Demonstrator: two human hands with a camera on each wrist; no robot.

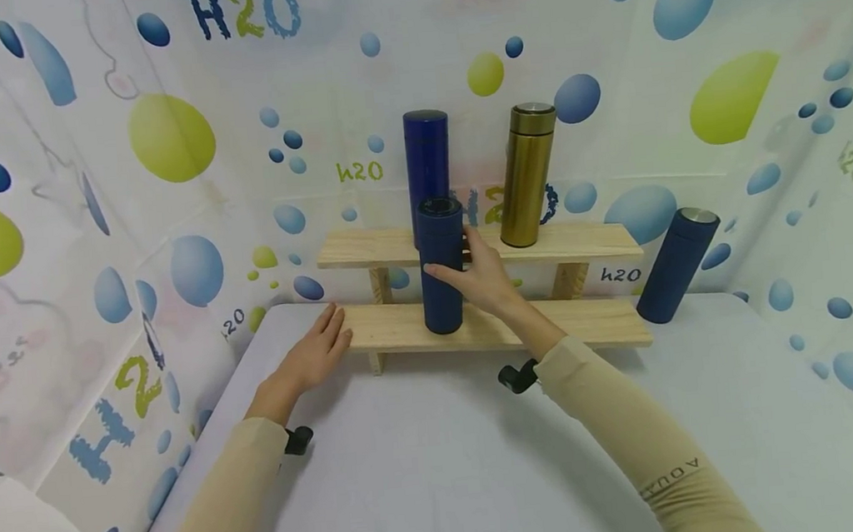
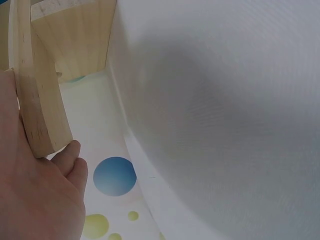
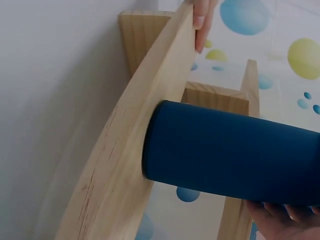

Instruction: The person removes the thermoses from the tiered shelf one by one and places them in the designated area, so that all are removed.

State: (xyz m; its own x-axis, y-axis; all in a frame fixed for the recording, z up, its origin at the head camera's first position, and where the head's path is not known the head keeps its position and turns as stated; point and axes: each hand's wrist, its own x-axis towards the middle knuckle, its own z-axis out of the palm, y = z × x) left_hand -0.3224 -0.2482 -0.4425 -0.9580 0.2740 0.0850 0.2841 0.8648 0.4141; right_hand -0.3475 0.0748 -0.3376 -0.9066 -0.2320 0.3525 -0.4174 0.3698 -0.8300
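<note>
Behind the upright navy bottle (image 1: 440,244), the right hand (image 1: 486,276) partly hidden.

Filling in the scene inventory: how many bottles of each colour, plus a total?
Blue: 3 (held bottle, glossy bottle on the upper shelf, far-right bottle)
Gold: 1 (gold bottle, also on the upper shelf)
Total: 4

Enclosed clockwise from 9 to 3 o'clock by white backdrop sheet (image 1: 418,66) printed with blue and lime spots (image 1: 171,137) and "H2O" lettering (image 1: 244,11). Furnished at 6 o'clock with white-covered table (image 1: 414,484). Lit softly.
</note>
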